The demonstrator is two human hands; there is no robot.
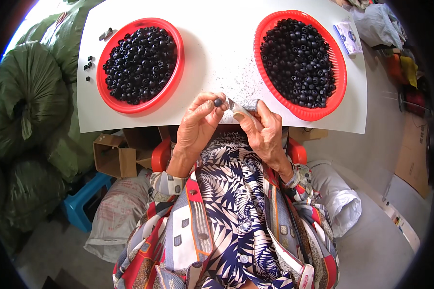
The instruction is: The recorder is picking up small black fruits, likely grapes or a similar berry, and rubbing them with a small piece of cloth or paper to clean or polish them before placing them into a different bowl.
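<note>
Over the near edge of the white table (212,53), my left hand (196,123) pinches one small round black plastic part (218,102) between thumb and fingers. My right hand (269,134) is closed round a small knife (232,104) with a pale handle, its short blade pointing at the black part. A grey wrap (250,104) covers a finger of this hand. Whether the blade touches the part, I cannot tell. Left of my hands, a red plastic tray (180,58) is heaped with black parts. To the right, a red plastic basket (341,77) holds many similar ones.
Black shavings (241,79) are scattered between the containers. A few loose parts (88,66) and a small grey object (105,34) lie at the table's left; a tissue pack (348,38) is far right. Green sacks (29,101), a cardboard box (113,156) and a blue stool (84,200) stand left.
</note>
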